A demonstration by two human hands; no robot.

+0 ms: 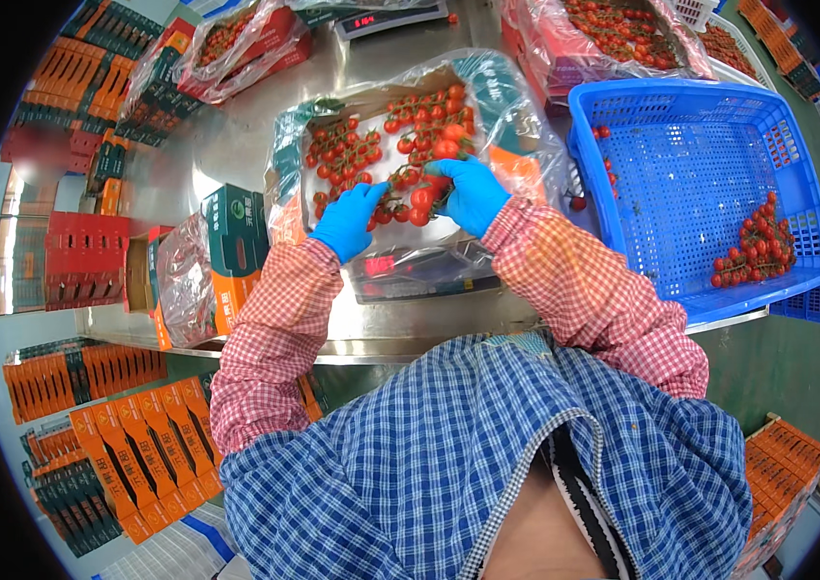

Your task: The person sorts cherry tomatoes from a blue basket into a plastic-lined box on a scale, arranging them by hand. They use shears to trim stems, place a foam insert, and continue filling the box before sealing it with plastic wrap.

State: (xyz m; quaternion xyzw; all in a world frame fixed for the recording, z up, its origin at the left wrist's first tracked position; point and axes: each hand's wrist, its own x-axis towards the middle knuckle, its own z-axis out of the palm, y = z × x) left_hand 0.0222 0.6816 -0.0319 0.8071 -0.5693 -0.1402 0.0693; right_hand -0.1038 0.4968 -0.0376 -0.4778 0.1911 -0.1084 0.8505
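My left hand [350,221] and my right hand [471,196] wear blue gloves and reach over an open carton [363,109] lined with clear plastic film. Between them is a truss of red cherry tomatoes [420,199]. My right thumb and fingers grip its right end; the left fingers close at its left end, partly hiding the tomatoes there. More trusses [344,152] lie in the carton on the left, and others [428,112] fill its far right part. White lining shows between them. The carton rests over a scale [424,284] whose red display glows through the film.
A blue plastic crate [692,181] at right holds a pile of cherry tomatoes [758,246] and a few loose ones. Filled red cartons [547,54] stand behind. A green-and-orange carton [236,239] is at left on the steel table [228,138]. A second scale [392,20] sits at the back.
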